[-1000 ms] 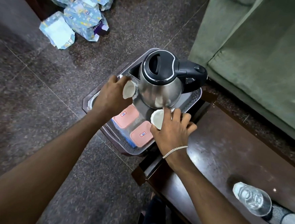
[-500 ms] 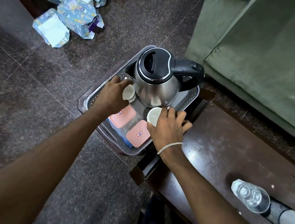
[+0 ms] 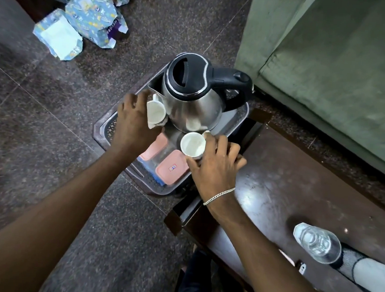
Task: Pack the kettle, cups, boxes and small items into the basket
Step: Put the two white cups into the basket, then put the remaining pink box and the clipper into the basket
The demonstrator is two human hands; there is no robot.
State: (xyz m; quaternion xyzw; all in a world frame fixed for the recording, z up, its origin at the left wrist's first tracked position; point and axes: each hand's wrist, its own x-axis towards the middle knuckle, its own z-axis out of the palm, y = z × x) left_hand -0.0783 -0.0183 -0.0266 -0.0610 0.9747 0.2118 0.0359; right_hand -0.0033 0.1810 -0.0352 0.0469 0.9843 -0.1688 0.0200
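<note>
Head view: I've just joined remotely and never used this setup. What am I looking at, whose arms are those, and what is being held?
There is no machine here. A person wears one wide-angle camera on the head, looking down at their own bare arms. The left hand grips a white cup tilted on its side beside the steel kettle. The right hand, with a bracelet at the wrist, holds a second, upright cup. The kettle and two pink-lidded boxes sit in the plastic basket on the floor. A dark wooden table at right carries a clear bottle.
</note>
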